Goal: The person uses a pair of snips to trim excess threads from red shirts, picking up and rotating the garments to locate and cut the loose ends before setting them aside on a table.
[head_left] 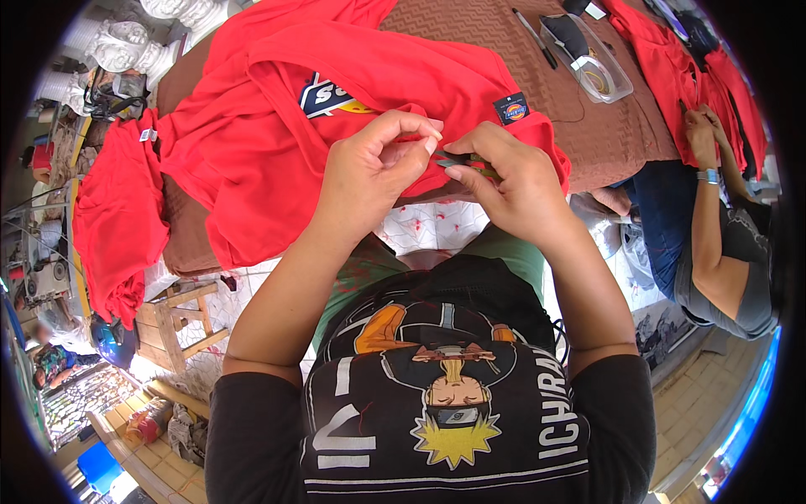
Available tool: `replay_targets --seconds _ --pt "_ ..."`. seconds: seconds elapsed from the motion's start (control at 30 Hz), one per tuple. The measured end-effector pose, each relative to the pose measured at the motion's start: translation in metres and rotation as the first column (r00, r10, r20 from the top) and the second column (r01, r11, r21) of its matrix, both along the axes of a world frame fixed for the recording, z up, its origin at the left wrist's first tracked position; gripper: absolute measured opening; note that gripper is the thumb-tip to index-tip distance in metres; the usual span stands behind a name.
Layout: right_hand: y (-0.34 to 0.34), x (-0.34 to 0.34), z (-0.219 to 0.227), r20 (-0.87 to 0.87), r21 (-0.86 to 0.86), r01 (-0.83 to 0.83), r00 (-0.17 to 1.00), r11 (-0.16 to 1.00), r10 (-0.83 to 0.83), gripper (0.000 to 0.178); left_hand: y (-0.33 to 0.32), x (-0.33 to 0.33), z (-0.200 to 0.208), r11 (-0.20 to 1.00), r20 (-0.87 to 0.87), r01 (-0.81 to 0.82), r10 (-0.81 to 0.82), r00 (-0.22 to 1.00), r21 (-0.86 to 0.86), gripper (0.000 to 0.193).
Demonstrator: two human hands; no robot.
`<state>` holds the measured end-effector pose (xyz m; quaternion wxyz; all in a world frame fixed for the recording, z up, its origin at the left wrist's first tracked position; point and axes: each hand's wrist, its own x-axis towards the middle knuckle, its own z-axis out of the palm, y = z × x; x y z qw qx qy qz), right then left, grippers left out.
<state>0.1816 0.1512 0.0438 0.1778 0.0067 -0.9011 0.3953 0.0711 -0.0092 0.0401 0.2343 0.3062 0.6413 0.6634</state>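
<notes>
- Brown cloth (579, 130) covers the table beneath the red garment (243, 160), its weave ridged in wavy lines;
- red garment: smooth, soft-looking fabric, heaped in loose folds ahead of the person and spreading left;
- left hand (374, 164), above the garment's near edge: thumb and forefinger pinched together; I cannot tell whether anything thin is between them;
- right hand (516, 185), near the left but apart from it, above the same edge: closed round small dark-bladed snips (454, 160);
- dark label (511, 108) with pale lettering and a colourful emblem, on the garment's right part; blue, white and yellow print (326, 97) nearer its middle;
- clear plastic box (620, 91) and slim black pen (535, 38), beyond the garment, rightward.
</notes>
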Motion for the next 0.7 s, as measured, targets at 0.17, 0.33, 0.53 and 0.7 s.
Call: replay_targets --seconds 0.17,0.33,0.53,0.7 --pt "0.005 0.000 0.005 -0.016 0.169 -0.006 1.000 0.986 0.009 0.019 -0.022 -0.012 0.048 0.958 -0.487 0.286 -0.255 0.835 -0.012 0.027" --pt "0.021 0.004 0.027 -0.025 0.193 0.020 1.000 0.981 -0.016 0.020 -0.047 -0.027 0.082 0.935 -0.581 0.352 -0.262 0.771 0.044 0.029" --pt "0.055 0.003 0.063 0.028 0.497 -0.043 0.999 0.867 0.034 0.022 -0.054 -0.022 0.079 0.983 -0.438 0.177 -0.179 0.881 -0.045 0.019" --pt "0.120 0.031 0.118 0.223 0.278 0.228 0.930 0.933 -0.294 0.017 -0.030 -0.026 0.056 0.938 -0.674 0.080 -0.300 0.675 -0.336 0.024"
